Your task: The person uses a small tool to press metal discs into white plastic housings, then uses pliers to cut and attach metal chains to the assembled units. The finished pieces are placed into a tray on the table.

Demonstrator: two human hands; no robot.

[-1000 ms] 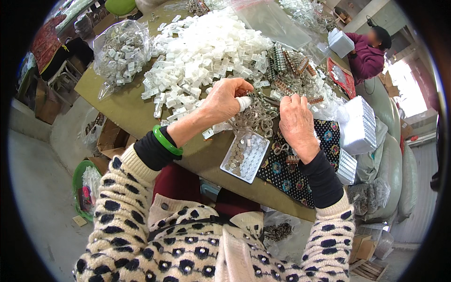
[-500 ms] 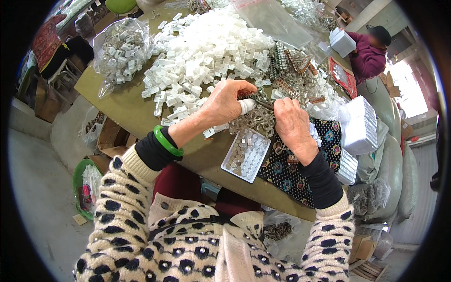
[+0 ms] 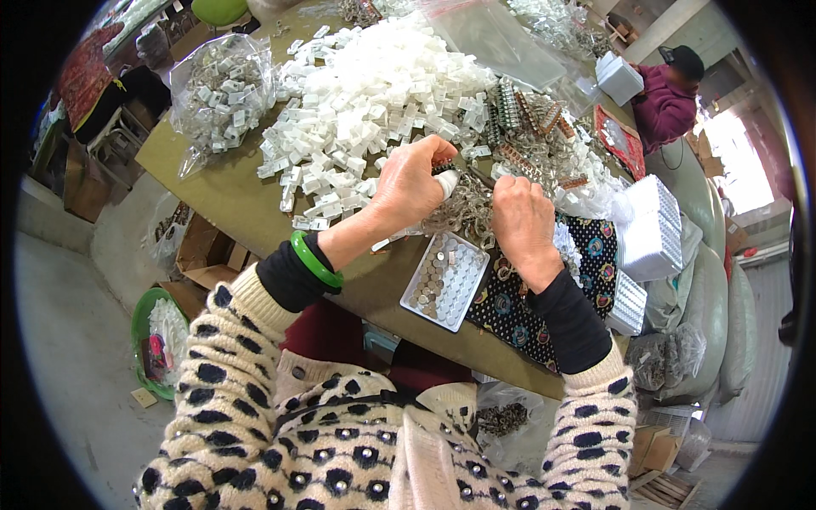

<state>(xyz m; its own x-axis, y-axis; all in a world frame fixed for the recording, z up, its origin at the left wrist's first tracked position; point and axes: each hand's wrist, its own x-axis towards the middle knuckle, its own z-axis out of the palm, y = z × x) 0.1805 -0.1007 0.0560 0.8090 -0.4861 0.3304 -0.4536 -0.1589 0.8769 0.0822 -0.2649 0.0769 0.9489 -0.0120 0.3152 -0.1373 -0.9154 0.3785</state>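
My left hand, with a white wrap on one finger, is closed on a small dark ridged strip. Beside it, my right hand is wrapped round a dark metal tool with a narrow tip, whose handles are hidden in the fist. The tip points at the strip, a small gap apart. Below both hands lies a heap of clear keyring-like pieces. Nearer me, a white tray holds round silvery discs on one side.
A big pile of white plastic pieces covers the table's middle. Coiled strips lie to the right, near stacked white trays and a patterned cloth. A filled bag sits at the left. A person works across the table.
My left hand has drawn slightly left, and the tool's tip has come apart from the strip. My right hand has shifted a little left and toward me.
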